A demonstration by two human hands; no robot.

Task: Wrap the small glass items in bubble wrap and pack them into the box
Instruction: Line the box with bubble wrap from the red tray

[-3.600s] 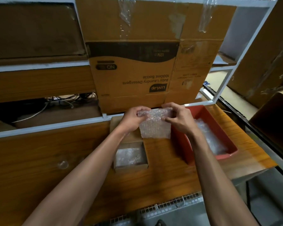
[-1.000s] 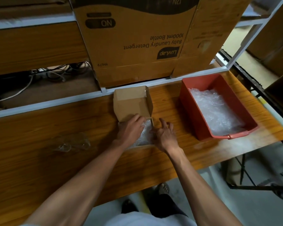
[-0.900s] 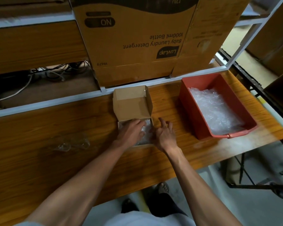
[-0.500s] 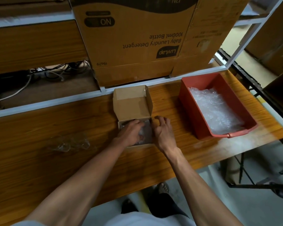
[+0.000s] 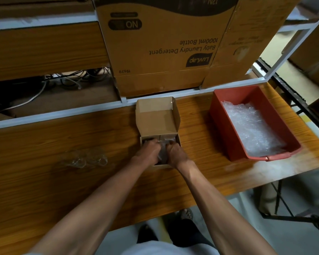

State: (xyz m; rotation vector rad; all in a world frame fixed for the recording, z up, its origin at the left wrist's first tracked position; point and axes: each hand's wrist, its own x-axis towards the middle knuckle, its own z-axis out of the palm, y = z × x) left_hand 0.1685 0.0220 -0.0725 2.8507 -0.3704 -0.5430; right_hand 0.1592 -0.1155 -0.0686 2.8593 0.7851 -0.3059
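Observation:
A small brown cardboard box sits mid-table with its lid standing open at the far side. Both my hands are down inside it. My left hand and my right hand have their fingers curled round a bubble-wrapped bundle, one hand on each side of it. The hands hide most of the box's inside. Several small clear glass items lie bare on the table, left of the box.
A red plastic tray holding loose bubble wrap stands at the right. A white shelf rail and large cardboard cartons close the far side. The table's near edge is close to my body.
Earlier I held the wrap up above the table. The bundle has since gone down into the box, and within the last second both hands have closed in on it.

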